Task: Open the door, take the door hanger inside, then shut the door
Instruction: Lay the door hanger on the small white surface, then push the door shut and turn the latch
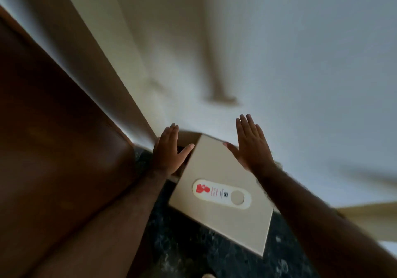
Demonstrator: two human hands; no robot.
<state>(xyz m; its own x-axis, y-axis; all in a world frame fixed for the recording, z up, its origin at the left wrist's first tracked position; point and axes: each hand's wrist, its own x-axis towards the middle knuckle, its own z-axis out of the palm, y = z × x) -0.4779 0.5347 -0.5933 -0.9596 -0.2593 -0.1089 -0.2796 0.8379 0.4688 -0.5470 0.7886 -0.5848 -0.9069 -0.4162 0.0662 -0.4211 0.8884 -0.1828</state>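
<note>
Step in hand: judged to be the pickup of the hanger, with the door work around it; neither hand has it yet.
Door hanger: the white, rounded oblong card door hanger with a red figure printed at one end and a round hole at the other (221, 194) lies flat on the pale beige square board (214, 161), near the board's middle.
Long axis: it runs across the picture, slanting slightly down to the right; the hole end points right, the red end left.
Board: it rests on the dark speckled stone floor (184, 245), its far corner close to the pale wall (300, 63).
Left hand (166, 152): grip spread flat, fingers straight, holding nothing, above the board's left edge.
Right hand (251, 144): grip likewise splayed and empty, above the far right edge.
Door: the dark brown wooden panel (53, 127) at left may be it; I cannot tell if it stands open.
How to do it well: lower one hand, slide a fingertip under the hole end and pinch the card's rim, as flat card gives little edge.
</note>
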